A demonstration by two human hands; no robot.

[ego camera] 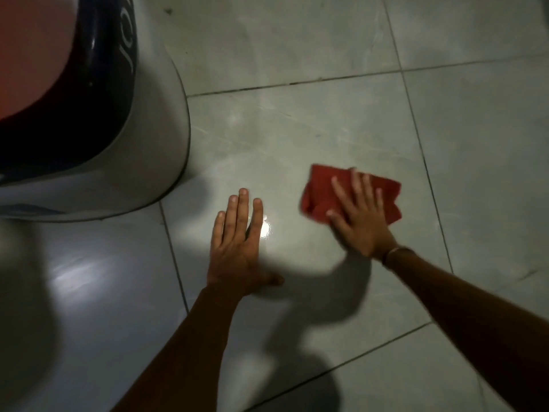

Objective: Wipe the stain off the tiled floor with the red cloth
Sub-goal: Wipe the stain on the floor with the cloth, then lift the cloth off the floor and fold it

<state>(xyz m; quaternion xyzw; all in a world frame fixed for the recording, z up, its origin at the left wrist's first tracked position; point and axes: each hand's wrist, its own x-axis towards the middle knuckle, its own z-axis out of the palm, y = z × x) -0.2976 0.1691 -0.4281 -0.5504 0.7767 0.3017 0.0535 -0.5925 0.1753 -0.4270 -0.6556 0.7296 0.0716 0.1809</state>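
Appliance (98, 129), white with a dark rim, stands at left on the tiled floor (297, 129). Left hand (237, 242) lies flat, fingers spread, beside a glare spot; right hand (359, 215), open-palmed, presses the crumpled red cloth (323, 188) to the tile.

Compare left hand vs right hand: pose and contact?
The left hand lies flat on the bare tiled floor, fingers close together; the right hand presses on the red cloth, fingers spread. The left holds nothing and seems to brace; the right looks motion-blurred and wears a wristband. Both are palm-down and open.
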